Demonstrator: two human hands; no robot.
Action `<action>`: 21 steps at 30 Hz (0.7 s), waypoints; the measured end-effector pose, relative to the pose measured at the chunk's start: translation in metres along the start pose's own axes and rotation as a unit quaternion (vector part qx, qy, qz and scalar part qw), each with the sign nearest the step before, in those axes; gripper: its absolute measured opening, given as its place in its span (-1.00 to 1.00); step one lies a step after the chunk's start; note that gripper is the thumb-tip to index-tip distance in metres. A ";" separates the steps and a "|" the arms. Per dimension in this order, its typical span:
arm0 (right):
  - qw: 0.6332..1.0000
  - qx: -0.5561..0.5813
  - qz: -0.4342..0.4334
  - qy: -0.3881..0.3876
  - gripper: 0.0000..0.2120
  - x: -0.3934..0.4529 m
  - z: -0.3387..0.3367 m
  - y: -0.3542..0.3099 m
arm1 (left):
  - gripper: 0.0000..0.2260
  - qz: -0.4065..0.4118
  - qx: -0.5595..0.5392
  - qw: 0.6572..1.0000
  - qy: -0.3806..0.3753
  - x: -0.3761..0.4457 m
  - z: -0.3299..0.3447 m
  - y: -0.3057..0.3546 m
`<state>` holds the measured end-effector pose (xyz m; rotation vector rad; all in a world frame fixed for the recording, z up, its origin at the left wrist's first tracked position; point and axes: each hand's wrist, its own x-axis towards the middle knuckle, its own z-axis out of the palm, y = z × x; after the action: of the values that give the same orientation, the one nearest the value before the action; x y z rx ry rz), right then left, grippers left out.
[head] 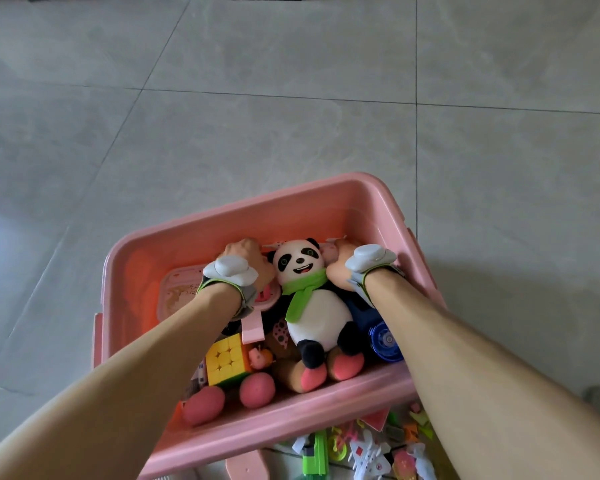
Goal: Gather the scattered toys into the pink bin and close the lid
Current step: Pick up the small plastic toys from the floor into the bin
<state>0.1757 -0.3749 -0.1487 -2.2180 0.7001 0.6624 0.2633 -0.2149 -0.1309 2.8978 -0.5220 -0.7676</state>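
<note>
The pink bin [291,206] stands open on the floor, with no lid on it. Inside lies a plush panda [314,306] with a green scarf, face up. Both my hands reach into the bin beside the panda's head: my left hand [246,261] on its left, my right hand [340,268] on its right, fingers curled down and hidden behind the toy. Whether they grip it is unclear. Around the panda lie a yellow puzzle cube [226,358], a pink toy case [184,289], a blue round toy [383,341] and a brown plush with pink feet [257,389].
Several small toys lie on the floor by the bin's near right corner: a green toy [314,452], white toy planes [368,455] and coloured pieces [416,427]. A pink flat part [246,465] shows below the bin's near edge. Grey floor tiles [291,98] stretch beyond.
</note>
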 end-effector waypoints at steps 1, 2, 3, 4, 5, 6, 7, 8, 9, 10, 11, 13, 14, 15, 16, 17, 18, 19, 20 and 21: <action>1.000 0.000 -0.004 -0.012 -0.55 0.000 0.001 0.002 | -0.96 0.001 -0.022 1.000 0.003 0.001 0.004 -0.001; 0.999 -0.013 -0.019 -0.025 -0.54 0.000 0.001 0.002 | -0.93 0.003 -0.044 0.999 0.009 0.002 0.007 -0.003; 0.999 -0.007 -0.025 -0.045 -0.53 -0.002 -0.001 0.001 | -0.90 0.001 -0.065 0.998 0.014 0.002 0.009 -0.004; 0.998 0.005 -0.023 -0.051 -0.52 -0.003 -0.002 0.000 | -0.89 -0.002 -0.091 0.996 0.021 0.002 0.010 -0.005; 0.999 0.013 -0.018 -0.048 -0.50 -0.003 -0.004 0.001 | -0.90 -0.011 -0.125 0.992 0.031 0.001 0.009 -0.004; 0.999 0.015 -0.012 -0.040 -0.49 -0.005 -0.005 0.001 | -0.91 -0.018 -0.165 0.985 0.043 0.001 0.009 -0.003; 0.999 0.023 -0.005 -0.037 -0.47 -0.007 -0.007 0.001 | -0.86 -0.032 -0.211 0.975 0.056 0.000 0.007 -0.001; 0.999 0.038 -0.005 -0.027 -0.47 -0.008 -0.008 0.003 | -0.79 -0.047 -0.259 0.962 0.072 -0.002 0.004 0.002; 0.999 0.051 -0.008 -0.018 -0.48 -0.007 -0.008 0.004 | -0.73 -0.067 -0.290 0.951 0.088 -0.003 0.001 0.004; 0.998 0.054 -0.014 -0.013 -0.48 -0.008 -0.008 0.005 | -0.68 -0.082 -0.299 0.945 0.099 -0.003 0.000 0.005; 0.998 0.055 -0.022 -0.012 -0.48 -0.010 -0.008 0.005 | -0.63 -0.098 -0.298 0.944 0.098 -0.004 -0.003 0.008; 0.998 0.059 -0.035 -0.014 -0.50 -0.011 -0.006 0.003 | -0.58 -0.127 -0.295 0.944 0.078 -0.003 -0.005 0.012; 0.998 0.056 -0.038 -0.010 -0.53 -0.011 -0.004 0.003 | -0.57 -0.138 -0.301 0.941 0.063 -0.002 -0.006 0.013; 0.998 0.051 -0.046 -0.003 -0.57 -0.011 -0.002 0.003 | -0.59 -0.145 -0.312 0.938 0.047 0.000 -0.006 0.015; 0.997 0.046 -0.054 0.008 -0.61 -0.012 -0.002 0.003 | -0.61 -0.150 -0.320 0.935 0.037 0.000 -0.006 0.017; 0.997 0.045 -0.062 0.021 -0.63 -0.012 -0.001 0.004 | -0.65 -0.153 -0.327 0.932 0.026 -0.002 -0.008 0.019; 0.997 0.038 -0.063 0.032 -0.63 -0.012 -0.002 0.004 | -0.68 -0.159 -0.343 0.926 0.018 -0.003 -0.009 0.023; 0.997 0.028 -0.056 0.041 -0.60 -0.013 -0.001 0.005 | -0.71 -0.166 -0.367 0.915 0.018 -0.003 -0.009 0.023; 0.997 0.018 -0.048 0.051 -0.57 -0.013 -0.001 0.005 | -0.71 -0.172 -0.387 0.906 0.020 -0.004 -0.010 0.023; 0.997 0.007 -0.044 0.058 -0.53 -0.013 0.000 0.006 | -0.70 -0.178 -0.397 0.900 0.020 -0.004 -0.010 0.022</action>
<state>0.1628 -0.3747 -0.1431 -2.2745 0.6568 0.4873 0.2585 -0.2341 -0.1161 2.2265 0.2955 -0.7272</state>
